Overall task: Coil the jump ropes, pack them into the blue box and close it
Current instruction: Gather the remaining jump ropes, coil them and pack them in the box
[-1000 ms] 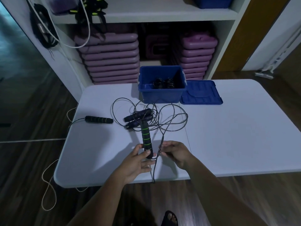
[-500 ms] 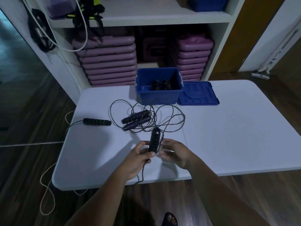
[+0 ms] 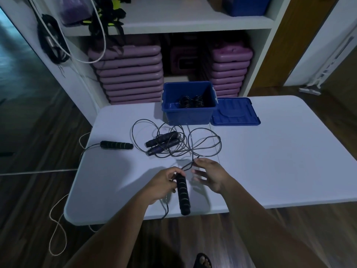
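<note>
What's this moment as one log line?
left hand: grips jump rope handle | right hand: fingers spread beside cord | blue box: open, lid beside

One wide-angle camera, worn on the person's head, looks forward and down from above the near edge of the white table [image 3: 289, 161]. The left hand [image 3: 164, 182] and right hand [image 3: 210, 176] sit close below it, mid-frame. The table's far edge and the shelf unit [image 3: 193, 24] beyond fill the top.

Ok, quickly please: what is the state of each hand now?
Left hand: holds the black handle by its top end.
Right hand: open, fingers spread, a fingertip at the cord.
</note>
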Available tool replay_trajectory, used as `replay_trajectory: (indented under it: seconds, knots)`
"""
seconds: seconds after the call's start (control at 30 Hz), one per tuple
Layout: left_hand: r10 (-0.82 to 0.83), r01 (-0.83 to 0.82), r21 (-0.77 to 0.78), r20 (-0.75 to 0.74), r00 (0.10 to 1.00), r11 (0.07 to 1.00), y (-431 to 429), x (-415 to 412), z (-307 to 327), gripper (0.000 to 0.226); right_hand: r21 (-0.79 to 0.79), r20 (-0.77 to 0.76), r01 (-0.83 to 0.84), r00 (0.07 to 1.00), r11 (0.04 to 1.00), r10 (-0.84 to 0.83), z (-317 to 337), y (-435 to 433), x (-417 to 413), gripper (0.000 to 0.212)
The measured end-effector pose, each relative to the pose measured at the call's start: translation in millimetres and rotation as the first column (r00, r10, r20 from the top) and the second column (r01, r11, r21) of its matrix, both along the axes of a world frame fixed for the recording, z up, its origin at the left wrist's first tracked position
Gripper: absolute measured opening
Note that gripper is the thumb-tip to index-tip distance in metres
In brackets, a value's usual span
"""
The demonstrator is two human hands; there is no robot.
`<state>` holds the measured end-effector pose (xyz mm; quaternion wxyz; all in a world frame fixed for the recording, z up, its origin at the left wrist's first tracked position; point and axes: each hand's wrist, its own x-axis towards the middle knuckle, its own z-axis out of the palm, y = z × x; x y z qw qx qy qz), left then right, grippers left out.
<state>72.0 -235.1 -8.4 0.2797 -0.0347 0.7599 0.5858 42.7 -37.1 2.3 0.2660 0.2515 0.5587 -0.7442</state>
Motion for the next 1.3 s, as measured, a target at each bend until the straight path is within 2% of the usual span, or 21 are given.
replay_trajectory:
  seconds: [0.13, 0.3, 0.4, 0.47, 0.57, 0.7, 0.83, 0.97, 1.03, 1.13, 1.3]
  knots:
    - [0.125, -0.125, -0.006, -0.048, 0.991, 0.992, 3.9, 0.2, 5.2, 0.030, 0.023, -0.009, -0.017, 1.000, 1.000, 0.017, 3.2, -5.4, -1.8, 0.008]
    - [0.225, -0.224, 0.017, -0.079, 0.971, 0.974, 6.0, -0.3, 1.5, 0.016, 0.010, -0.010, 0.002, 1.000, 1.000, -0.002, 8.1, -15.6, -1.8, 0.012]
    - [0.336, -0.334, 0.110, -0.007, 0.942, 0.936, 6.6, -1.7, 2.1, 0.037, 0.002, 0.003, 0.013, 1.000, 1.000, -0.013, 10.2, -16.4, -2.0, 0.012]
    - [0.361, -0.364, 0.108, 0.052, 0.931, 0.925, 6.2, -4.4, 4.2, 0.047, 0.015, 0.002, -0.016, 1.000, 1.000, 0.016, 11.3, -16.4, -0.4, 0.013]
    - [0.338, -0.348, 0.092, 0.105, 0.935, 0.933, 1.1, -14.6, 5.3, 0.036, 0.032, -0.003, -0.038, 0.999, 0.999, 0.038, 9.1, -17.2, 1.7, 0.015]
    - [0.369, -0.389, 0.264, 0.124, 0.921, 0.882, -11.1, -25.4, 12.9, 0.022, 0.010, -0.004, 0.016, 1.000, 1.000, -0.016, 5.9, -12.7, 1.6, 0.012]
    - [0.429, -0.423, 0.234, 0.026, 0.903, 0.875, -17.5, -44.0, 29.9, 0.028, 0.054, 0.021, 0.057, 0.998, 0.997, -0.058, -0.4, -2.7, -0.1, 0.011]
    - [0.534, -0.533, 0.207, 0.054, 0.844, 0.821, -11.4, -70.8, 57.6, 0.025, 0.173, 0.026, 0.039, 0.999, 0.984, -0.044, -13.7, 4.5, -0.5, 0.008]
    - [0.494, -0.492, 0.142, 0.023, 0.869, 0.859, -2.6, -84.4, 71.8, 0.022, 0.221, 0.012, 0.002, 1.000, 0.975, -0.005, -19.7, 5.5, 1.6, 0.009]
    - [0.323, -0.323, 0.005, -0.072, 0.944, 0.946, 17.5, -104.7, 87.7, 0.016, 0.285, -0.006, -0.058, 0.998, 0.957, 0.062, -29.2, 5.6, 4.7, 0.011]
    - [0.167, -0.181, -0.080, -0.154, 0.974, 0.980, 59.0, -133.1, 107.8, 0.011, 0.382, 0.002, -0.161, 0.985, 0.910, 0.173, -44.9, 11.4, 4.7, 0.016]
